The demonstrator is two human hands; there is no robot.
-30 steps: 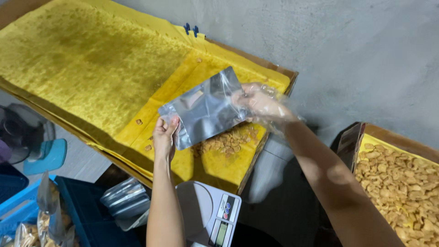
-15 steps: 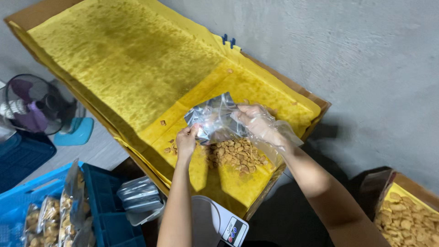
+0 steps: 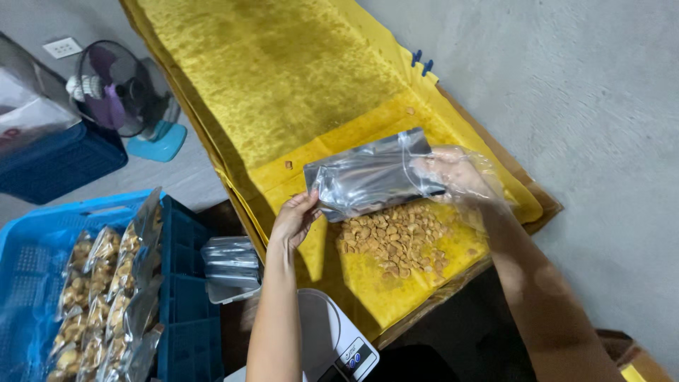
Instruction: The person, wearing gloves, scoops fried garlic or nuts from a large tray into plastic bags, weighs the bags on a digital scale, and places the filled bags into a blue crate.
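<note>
I hold a silvery foil pouch (image 3: pixel 368 175) flat above a yellow-papered tray (image 3: pixel 283 92). My left hand (image 3: pixel 296 218) grips the pouch's lower left corner. My right hand (image 3: pixel 460 177), in a thin clear plastic glove, grips its right end. Below the pouch a pile of small golden-brown snack pieces (image 3: pixel 392 239) lies on the yellow paper.
A white kitchen scale (image 3: pixel 332 343) sits near my left forearm. A stack of empty foil pouches (image 3: pixel 230 265) lies beside a blue crate (image 3: pixel 42 240) holding several filled pouches (image 3: pixel 106 297). A small fan (image 3: pixel 117 92) and a dark blue bin (image 3: pixel 56 159) stand on the floor.
My view has swung left and down, bringing the blue crate into view. The pouch has come lower over the snack pile, still held by both hands.
</note>
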